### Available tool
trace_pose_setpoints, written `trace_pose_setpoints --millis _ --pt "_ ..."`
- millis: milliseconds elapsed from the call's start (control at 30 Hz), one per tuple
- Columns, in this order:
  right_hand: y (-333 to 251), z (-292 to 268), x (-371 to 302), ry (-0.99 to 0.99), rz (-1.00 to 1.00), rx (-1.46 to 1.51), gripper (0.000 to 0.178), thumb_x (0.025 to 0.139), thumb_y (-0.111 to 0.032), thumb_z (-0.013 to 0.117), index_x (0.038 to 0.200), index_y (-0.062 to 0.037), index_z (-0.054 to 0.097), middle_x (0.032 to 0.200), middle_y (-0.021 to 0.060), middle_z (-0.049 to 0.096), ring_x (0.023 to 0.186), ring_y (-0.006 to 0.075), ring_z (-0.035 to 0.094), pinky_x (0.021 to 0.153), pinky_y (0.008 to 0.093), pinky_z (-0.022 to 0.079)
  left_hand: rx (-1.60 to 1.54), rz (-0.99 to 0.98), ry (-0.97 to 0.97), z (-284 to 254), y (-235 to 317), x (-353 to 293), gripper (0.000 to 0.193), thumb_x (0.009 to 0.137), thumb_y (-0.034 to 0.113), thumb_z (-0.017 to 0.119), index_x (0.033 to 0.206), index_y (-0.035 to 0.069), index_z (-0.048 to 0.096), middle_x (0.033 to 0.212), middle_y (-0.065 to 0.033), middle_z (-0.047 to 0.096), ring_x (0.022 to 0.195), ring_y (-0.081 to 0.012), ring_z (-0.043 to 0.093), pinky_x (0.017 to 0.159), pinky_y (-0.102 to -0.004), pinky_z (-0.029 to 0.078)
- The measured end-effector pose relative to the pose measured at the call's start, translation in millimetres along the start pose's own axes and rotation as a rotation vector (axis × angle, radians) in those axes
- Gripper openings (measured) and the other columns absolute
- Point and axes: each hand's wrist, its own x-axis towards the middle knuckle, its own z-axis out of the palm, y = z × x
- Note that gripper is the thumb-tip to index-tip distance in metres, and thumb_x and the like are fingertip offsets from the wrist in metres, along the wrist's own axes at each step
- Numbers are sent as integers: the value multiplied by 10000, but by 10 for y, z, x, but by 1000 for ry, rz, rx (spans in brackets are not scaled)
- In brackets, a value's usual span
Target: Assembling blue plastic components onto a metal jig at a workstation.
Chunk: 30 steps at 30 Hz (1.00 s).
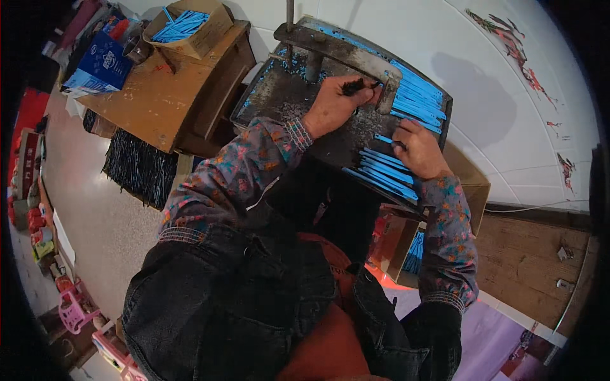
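My left hand (332, 106) is closed at the press head, curled around a bunch of small black pieces (351, 87); its fingertips are partly hidden beside the metal block (389, 95). My right hand (419, 149) pinches a flat blue strip (383, 138) whose left end pokes out past the fingers. Behind that hand lies a dense row of blue strips (416, 98). More blue strips (384, 173) lie side by side just in front of it, near the tray's edge. All of this is on a dark, worn metal tray (273, 95) sprinkled with blue bits.
The press arm (337, 47) crosses above the tray. On the left, a wooden table (146, 101) bears a carton of blue strips (190, 28) and a blue box (101, 63). Below it hangs a mass of thin black strips (140, 168). Another carton (406, 254) stands under the tray.
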Motion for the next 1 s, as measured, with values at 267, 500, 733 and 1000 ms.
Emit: trace_pose_setpoints --millis 267,500,733,1000 --pt "-245 -186 217 192 282 387 88 732 -42 583 818 -25 571 718 47 558 608 205 499 607 299 424 -84 14 19 0 6 -5 160 839 40 635 986 -23 638 918 -58 673 780 -95 591 721 -216 495" --pt "-300 -178 455 294 516 831 24 765 -18 584 789 -17 581 659 -1 515 585 107 415 570 231 358 -17 9 20 -2 -16 13 167 834 36 639 991 -22 638 854 -54 667 717 -94 583 677 -221 488" --pt "-211 -217 454 318 298 578 36 771 -33 606 747 -10 594 650 2 514 575 117 414 562 245 356 108 49 17 -6 10 17 169 826 28 642 985 -28 639 801 -50 656 677 -103 573 645 -225 477" --pt "317 -36 68 40 149 212 70 773 -37 618 834 -7 603 674 20 525 584 147 422 605 259 385 -8 -27 -64 23 77 10 125 826 18 626 940 -32 641 776 -39 640 662 -95 564 636 -220 480"
